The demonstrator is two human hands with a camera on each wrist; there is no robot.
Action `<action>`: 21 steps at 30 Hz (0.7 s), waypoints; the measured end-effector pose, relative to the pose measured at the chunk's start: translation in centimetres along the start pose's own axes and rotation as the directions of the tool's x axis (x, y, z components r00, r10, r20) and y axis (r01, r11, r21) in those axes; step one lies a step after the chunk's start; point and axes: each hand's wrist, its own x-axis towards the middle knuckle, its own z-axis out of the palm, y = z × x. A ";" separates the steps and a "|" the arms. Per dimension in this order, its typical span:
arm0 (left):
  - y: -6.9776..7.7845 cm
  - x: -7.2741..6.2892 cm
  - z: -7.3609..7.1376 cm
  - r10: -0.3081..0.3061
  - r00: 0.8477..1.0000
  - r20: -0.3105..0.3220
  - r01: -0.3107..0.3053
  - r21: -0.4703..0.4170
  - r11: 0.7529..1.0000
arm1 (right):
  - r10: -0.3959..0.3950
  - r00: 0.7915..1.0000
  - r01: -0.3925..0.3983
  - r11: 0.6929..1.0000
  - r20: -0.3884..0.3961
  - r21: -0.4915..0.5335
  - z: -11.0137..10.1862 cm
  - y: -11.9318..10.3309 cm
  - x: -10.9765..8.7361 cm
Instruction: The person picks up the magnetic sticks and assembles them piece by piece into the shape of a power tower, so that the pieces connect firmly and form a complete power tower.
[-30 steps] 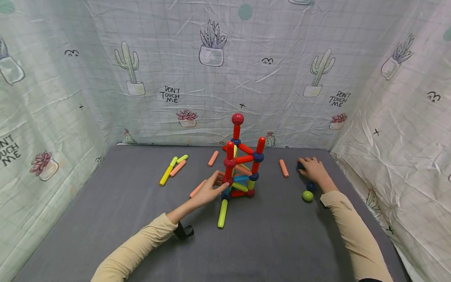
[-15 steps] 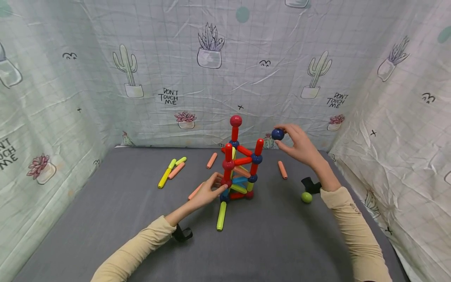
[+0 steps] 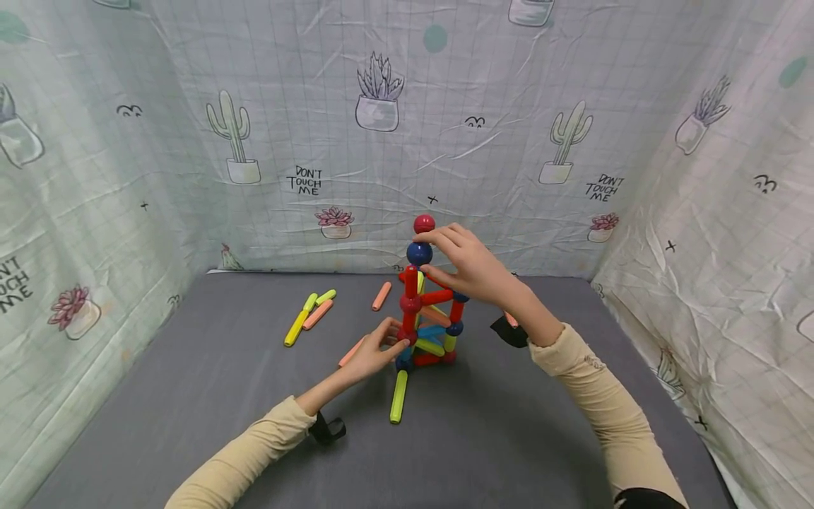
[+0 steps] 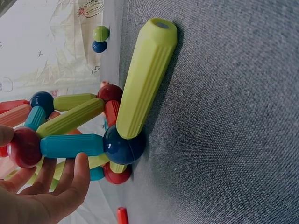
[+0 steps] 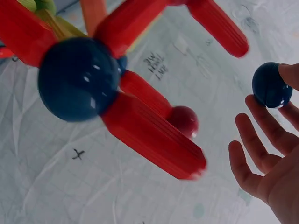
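Observation:
A tower of magnetic rods and balls (image 3: 436,297) stands mid-table. My left hand (image 3: 369,357) steadies its near-left corner, thumb and fingers around a red ball (image 4: 24,147). Under that ball, a teal rod (image 4: 72,146) joins a blue ball (image 4: 124,145) at the base. My right hand (image 3: 477,268) pinches a loose dark blue ball (image 3: 419,253) between thumb and fingertips. In the head view this ball is just above the top of an upright red rod (image 3: 411,283); the right wrist view shows a gap between them. A red ball (image 3: 424,224) tops the rear upright.
A yellow-green rod (image 3: 398,397) lies against the tower's base, pointing toward me. Left of the tower lie yellow rods (image 3: 295,328) and orange rods (image 3: 318,314). A green ball (image 4: 100,33) and a blue ball (image 4: 99,46) rest farther right. A patterned cloth (image 3: 305,233) hangs behind.
My right hand has picked up a blue ball from the table's right side and carried it left to the tower. My left hand has stayed on the red ball.

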 end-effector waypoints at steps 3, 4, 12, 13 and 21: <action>0.0 0.0 0.0 -0.001 1.000 0.006 0.001 -0.001 1.000 | -0.014 1.000 0.015 1.000 0.019 -0.015 0.8 0.2 0.1; 0.0 -0.1 0.0 0.002 1.000 0.006 -0.002 0.002 1.000 | -0.019 1.000 0.019 1.000 0.021 -0.018 1.0 0.3 0.1; 0.1 -0.1 0.0 0.018 1.000 -0.008 -0.017 0.020 1.000 | -0.019 1.000 0.019 1.000 0.009 -0.018 1.2 0.5 -0.1; 0.1 -0.1 -0.1 0.013 1.000 -0.007 -0.013 0.022 1.000 | -0.008 1.000 0.008 1.000 0.004 -0.014 1.0 0.5 -0.3; 0.0 0.1 -0.2 -0.010 1.000 0.004 0.010 0.010 1.000 | 0.084 0.983 -0.073 0.995 -0.163 0.074 -0.3 2.7 -3.9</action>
